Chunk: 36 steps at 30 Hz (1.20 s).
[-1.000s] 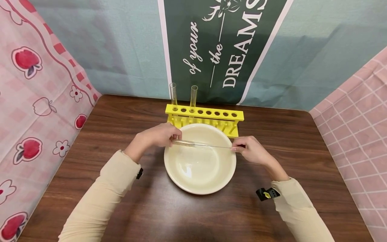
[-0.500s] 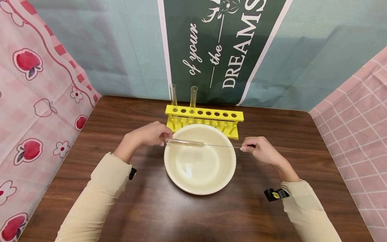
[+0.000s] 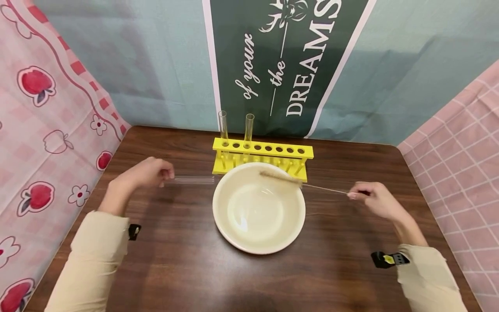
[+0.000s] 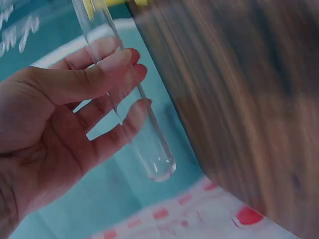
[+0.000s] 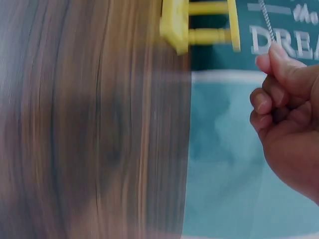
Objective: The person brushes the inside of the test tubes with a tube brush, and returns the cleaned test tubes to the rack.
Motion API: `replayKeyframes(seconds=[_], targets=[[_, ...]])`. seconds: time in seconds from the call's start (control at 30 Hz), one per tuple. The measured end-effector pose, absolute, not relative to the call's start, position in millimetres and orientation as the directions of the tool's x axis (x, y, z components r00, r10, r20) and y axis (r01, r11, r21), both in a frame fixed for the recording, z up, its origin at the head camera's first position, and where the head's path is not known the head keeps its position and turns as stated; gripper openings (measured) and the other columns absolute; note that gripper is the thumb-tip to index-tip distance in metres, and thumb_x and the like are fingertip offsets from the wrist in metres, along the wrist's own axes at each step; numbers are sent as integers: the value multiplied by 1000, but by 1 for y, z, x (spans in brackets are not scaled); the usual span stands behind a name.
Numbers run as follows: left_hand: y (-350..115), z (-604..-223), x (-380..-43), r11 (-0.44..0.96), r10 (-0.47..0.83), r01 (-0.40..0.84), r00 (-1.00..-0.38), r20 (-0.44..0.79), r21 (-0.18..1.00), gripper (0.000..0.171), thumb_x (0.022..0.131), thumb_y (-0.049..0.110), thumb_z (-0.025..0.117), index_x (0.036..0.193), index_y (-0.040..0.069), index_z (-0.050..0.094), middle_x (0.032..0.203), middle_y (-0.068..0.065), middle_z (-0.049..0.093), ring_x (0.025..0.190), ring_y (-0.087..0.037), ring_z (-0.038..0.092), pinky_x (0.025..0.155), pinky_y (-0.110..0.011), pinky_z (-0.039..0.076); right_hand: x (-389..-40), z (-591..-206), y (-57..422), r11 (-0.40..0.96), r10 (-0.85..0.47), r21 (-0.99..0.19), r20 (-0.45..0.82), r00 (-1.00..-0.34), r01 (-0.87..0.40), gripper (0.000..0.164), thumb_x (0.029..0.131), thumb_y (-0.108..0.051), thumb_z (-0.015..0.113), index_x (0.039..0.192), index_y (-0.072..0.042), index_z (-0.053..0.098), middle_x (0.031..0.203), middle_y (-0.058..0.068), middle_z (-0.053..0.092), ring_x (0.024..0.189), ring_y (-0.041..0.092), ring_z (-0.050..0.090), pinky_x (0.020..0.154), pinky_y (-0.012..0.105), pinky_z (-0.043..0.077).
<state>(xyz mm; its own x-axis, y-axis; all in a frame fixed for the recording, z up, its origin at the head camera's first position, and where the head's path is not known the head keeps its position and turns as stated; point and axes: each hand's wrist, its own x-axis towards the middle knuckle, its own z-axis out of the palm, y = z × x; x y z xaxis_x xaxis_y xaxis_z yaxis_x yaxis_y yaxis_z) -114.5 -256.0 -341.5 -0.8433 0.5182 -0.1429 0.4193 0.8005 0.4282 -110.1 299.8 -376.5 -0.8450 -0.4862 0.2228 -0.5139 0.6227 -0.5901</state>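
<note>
My left hand (image 3: 146, 173) holds a clear glass test tube (image 4: 152, 144) between thumb and fingers. In the head view the tube lies level, its mouth toward the basin; its rounded bottom shows in the left wrist view. On the right, my right hand (image 3: 374, 197) pinches the twisted wire handle of a test tube brush (image 3: 280, 177). The brush's tan bristles are over the cream basin (image 3: 255, 249), outside the tube. In the right wrist view only a short stretch of wire (image 5: 267, 22) shows above the fingertips.
Behind the basin stands a yellow test tube rack (image 3: 273, 149), with two upright glass tubes, one of them a test tube (image 3: 248, 130) near its left part. A wooden table (image 3: 187, 268) carries everything. Patterned cloth (image 3: 39, 143) hangs at the left, pink grid cloth (image 3: 464, 173) at the right.
The brush has come out of the tube. My left hand has moved left with the tube, and my right hand has moved right with the brush.
</note>
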Motion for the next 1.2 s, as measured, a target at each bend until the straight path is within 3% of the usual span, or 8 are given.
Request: replayKeyframes(seconds=[0.1,0.23,0.63,0.87,1.2], targets=[[-270,-344,-107,785,486,363,-864,-135,502,26,70,-19,52,78,4,61,67,-2,55,62,-12,52,59,-32,45,-107,-373,314,628,-450,-642,162,-878,-440,21,81,8,61,75,-12,65,65,-8,51,52,9,40,47,24,33],[-270,-350,-104,765,479,363,-873,-93,532,22,69,-15,61,82,2,62,74,-4,59,69,-16,55,62,-33,47,-106,-372,313,592,-463,-698,116,-879,-404,17,84,4,59,78,-11,64,67,-5,51,55,11,41,48,26,34],[-242,-350,-101,791,428,355,-903,-36,498,21,71,-12,63,87,1,63,81,-7,63,77,-22,58,71,-40,47,-110,-373,295,303,-543,-829,254,-800,-470,30,81,22,47,77,-5,58,66,15,46,60,22,43,50,28,37],[-225,-350,-101,786,451,385,-892,-22,484,20,71,-11,64,85,3,64,77,-4,60,73,-18,54,68,-38,46,-110,-375,284,239,-589,-847,263,-764,-476,31,82,21,46,76,-6,59,64,15,43,58,14,43,48,28,35],[-208,-347,-102,795,459,409,-888,-4,448,22,71,-10,65,87,6,64,76,0,58,74,-17,54,68,-36,45,-110,-377,278,242,-594,-847,257,-762,-474,32,82,22,46,76,-6,59,64,11,44,57,14,43,47,28,36]])
